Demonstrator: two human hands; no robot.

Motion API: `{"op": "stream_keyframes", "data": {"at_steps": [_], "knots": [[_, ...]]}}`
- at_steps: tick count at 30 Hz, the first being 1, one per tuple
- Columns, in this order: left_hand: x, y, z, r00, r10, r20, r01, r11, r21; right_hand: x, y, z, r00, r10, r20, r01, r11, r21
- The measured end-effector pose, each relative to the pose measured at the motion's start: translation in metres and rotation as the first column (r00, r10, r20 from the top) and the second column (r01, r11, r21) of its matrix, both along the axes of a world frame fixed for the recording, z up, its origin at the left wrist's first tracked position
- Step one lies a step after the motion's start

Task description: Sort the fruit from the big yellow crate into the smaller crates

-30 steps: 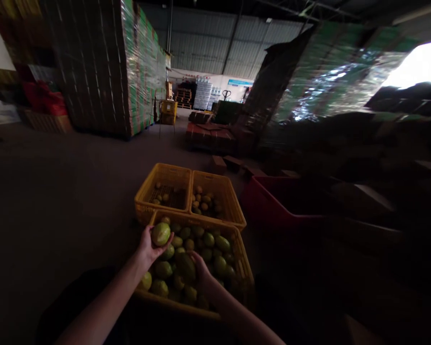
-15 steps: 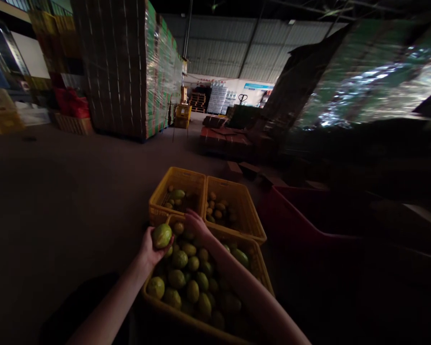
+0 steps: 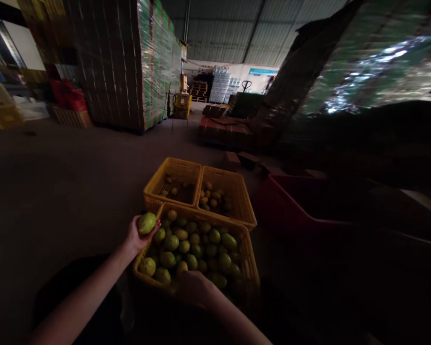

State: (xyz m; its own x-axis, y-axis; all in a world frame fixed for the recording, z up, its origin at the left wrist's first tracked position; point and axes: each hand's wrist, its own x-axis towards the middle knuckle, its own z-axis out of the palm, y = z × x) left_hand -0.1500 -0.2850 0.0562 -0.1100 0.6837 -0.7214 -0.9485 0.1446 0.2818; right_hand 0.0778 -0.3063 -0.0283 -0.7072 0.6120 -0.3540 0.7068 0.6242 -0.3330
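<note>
My left hand (image 3: 140, 232) is closed around a large green-yellow oval fruit (image 3: 147, 223), raised at the left rim of the near yellow crate (image 3: 252, 258). Many similar green and yellowish fruits (image 3: 191, 261) fill that crate. Low over its front part is my right hand (image 3: 196, 287), back of the hand up, beside a yellowish fruit (image 3: 182, 267). Shadow and the hand itself hide its fingers, so whether it grips anything does not show.
Behind stand a left yellow crate (image 3: 154, 191) with a few small fruits and a right yellow crate (image 3: 244, 203) with several more. A red bin (image 3: 290, 201) is at right. Wrapped pallet stacks (image 3: 153, 72) and flattened cartons (image 3: 226, 127) stand farther off.
My right hand has moved from the back crates to the front of the near crate. My left hand keeps its fruit. A green fruit seen in the back left crate no longer shows there.
</note>
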Motion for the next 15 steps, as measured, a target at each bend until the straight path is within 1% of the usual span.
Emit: {"op": "stream_keyframes", "data": {"at_steps": [2,4,7,9,10,11,12,13,15], "knots": [[0.003,-0.005,-0.014,0.996,-0.090,-0.010,0.089,0.992,-0.087,0.001,-0.005,0.006,1.000,0.030,0.007,-0.030,0.999,0.037],[0.009,-0.013,-0.031,0.979,-0.202,-0.012,0.196,0.963,-0.185,0.005,-0.010,0.010,0.998,0.057,0.041,-0.061,0.993,0.101],[0.028,-0.027,-0.058,0.930,-0.368,-0.009,0.348,0.887,-0.303,0.013,-0.020,0.008,0.991,0.070,0.117,-0.091,0.977,0.190],[0.046,-0.031,-0.070,0.898,-0.440,0.004,0.412,0.839,-0.354,0.019,-0.027,0.004,0.988,0.063,0.140,-0.093,0.971,0.222],[0.056,-0.029,-0.071,0.891,-0.453,0.010,0.426,0.831,-0.358,0.022,-0.030,0.002,0.987,0.064,0.147,-0.096,0.970,0.225],[0.068,-0.022,-0.069,0.892,-0.452,0.011,0.428,0.836,-0.343,0.025,-0.033,0.000,0.986,0.070,0.150,-0.104,0.968,0.226],[0.079,-0.009,-0.063,0.900,-0.436,0.007,0.417,0.856,-0.307,0.027,-0.035,-0.002,0.986,0.078,0.148,-0.110,0.968,0.226],[0.090,0.008,-0.054,0.913,-0.408,-0.004,0.395,0.886,-0.243,0.029,-0.037,-0.003,0.986,0.084,0.144,-0.115,0.968,0.224],[0.112,0.055,-0.023,0.944,-0.329,-0.025,0.328,0.944,-0.043,0.033,-0.039,-0.004,0.986,0.080,0.146,-0.112,0.968,0.226]]}}
